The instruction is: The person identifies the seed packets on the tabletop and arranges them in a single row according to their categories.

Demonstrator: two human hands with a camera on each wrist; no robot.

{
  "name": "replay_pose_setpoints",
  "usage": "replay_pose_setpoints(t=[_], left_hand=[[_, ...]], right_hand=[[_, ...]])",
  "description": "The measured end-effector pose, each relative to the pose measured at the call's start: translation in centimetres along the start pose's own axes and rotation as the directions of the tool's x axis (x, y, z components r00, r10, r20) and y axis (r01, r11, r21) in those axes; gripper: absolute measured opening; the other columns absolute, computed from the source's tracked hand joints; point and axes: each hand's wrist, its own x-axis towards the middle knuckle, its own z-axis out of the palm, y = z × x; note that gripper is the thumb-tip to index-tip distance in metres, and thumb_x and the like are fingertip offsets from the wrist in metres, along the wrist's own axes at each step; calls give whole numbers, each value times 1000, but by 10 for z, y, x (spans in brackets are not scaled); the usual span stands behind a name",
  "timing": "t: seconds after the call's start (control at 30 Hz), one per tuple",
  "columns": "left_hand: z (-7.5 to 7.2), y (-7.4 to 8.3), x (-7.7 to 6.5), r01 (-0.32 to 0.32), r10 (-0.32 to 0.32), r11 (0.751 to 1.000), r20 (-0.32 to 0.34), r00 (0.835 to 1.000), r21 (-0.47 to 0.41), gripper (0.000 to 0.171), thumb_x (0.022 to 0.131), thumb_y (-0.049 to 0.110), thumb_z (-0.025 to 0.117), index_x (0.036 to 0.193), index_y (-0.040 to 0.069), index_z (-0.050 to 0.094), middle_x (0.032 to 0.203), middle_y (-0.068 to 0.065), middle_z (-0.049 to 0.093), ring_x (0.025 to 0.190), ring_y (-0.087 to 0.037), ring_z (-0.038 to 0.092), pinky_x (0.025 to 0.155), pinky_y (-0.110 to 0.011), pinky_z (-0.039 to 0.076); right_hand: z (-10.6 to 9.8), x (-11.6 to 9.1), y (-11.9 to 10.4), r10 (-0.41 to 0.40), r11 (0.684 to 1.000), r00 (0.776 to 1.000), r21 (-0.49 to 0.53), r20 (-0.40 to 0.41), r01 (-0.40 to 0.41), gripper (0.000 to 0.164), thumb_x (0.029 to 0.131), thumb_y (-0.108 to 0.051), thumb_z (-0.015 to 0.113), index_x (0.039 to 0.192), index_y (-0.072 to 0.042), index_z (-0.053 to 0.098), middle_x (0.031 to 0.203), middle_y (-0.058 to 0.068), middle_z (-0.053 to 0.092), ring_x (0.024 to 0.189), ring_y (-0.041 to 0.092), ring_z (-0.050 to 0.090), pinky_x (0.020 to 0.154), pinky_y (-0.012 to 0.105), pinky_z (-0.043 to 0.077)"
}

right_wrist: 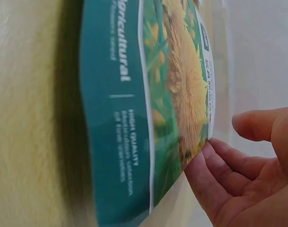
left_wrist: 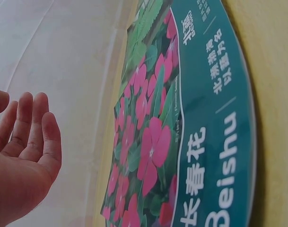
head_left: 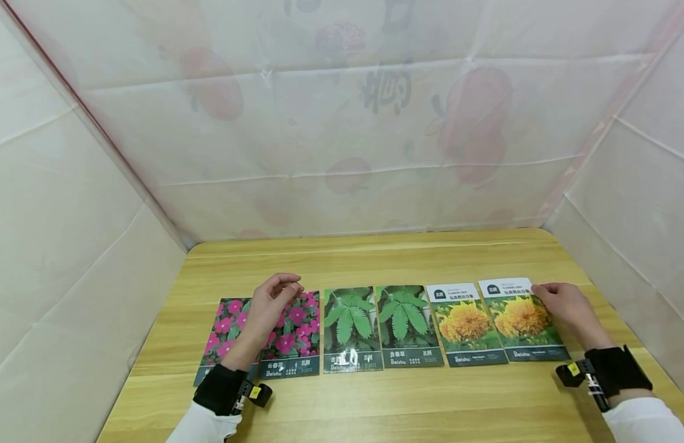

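Several seed packets lie side by side in a row on the table. At the left end are two with pink flowers, the outer pink packet (head_left: 222, 326) and the inner pink packet (head_left: 295, 329). Over them hovers my left hand (head_left: 270, 307), holding nothing, its fingers loosely bent; in the left wrist view it is apart from the packet. Two green-leaf packets (head_left: 349, 326) (head_left: 406, 320) fill the middle. Yellow-flower packets, an inner one (head_left: 468, 323) and an outer one (head_left: 523, 317), end the row. My right hand (head_left: 569, 307) has its fingertips at the outer one's right edge, thumb raised away.
The wooden table (head_left: 408, 406) has pale cloth walls on both sides and a printed cloth (head_left: 342, 135) behind. Each wrist wears a black band (head_left: 619, 369) with a small camera.
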Motion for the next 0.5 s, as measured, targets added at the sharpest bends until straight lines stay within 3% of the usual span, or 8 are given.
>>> replay_pose_setpoints(t=[0.07,0.17,0.3,0.4,0.5], left_hand=[[-1,-1,0,-3,3,1000,-1,1000,3,35,109,31,57,134,6,61,119,-20,66,113,-43,61,98,-46,55],[-2,2,1,21,-21,1000,-2,1000,-3,37,109,29,58,135,3,60,121,-25,64,113,-43,61,97,-47,55],[-5,6,2,40,-40,999,-8,999,4,40,109,29,58,136,-1,59,123,-29,62,112,-42,62,97,-46,56],[-7,6,2,24,-24,1000,-21,1000,15,36,109,28,57,134,2,60,123,-29,62,111,-40,63,98,-47,55],[-9,6,3,10,-8,999,-39,999,43,33,109,27,56,133,5,61,125,-28,62,112,-36,63,101,-49,53]], right_hand=[[-1,-2,-2,-13,1000,1000,-24,-18,13,78,111,-49,38,142,22,42,135,45,45,118,58,49,90,63,48],[-4,-5,-6,-36,997,999,-66,-34,33,64,112,-43,38,120,17,58,99,34,57,88,46,56,71,49,48],[-8,-7,-8,-52,994,998,-96,-31,49,59,112,-42,36,106,12,59,73,14,49,72,29,47,62,39,33],[-6,0,5,-84,992,995,-101,-50,78,70,111,-48,35,131,16,56,100,31,60,91,46,57,72,50,48],[6,17,29,-151,981,980,-140,-133,132,79,109,-56,33,146,11,48,130,36,56,114,54,54,89,63,46]])
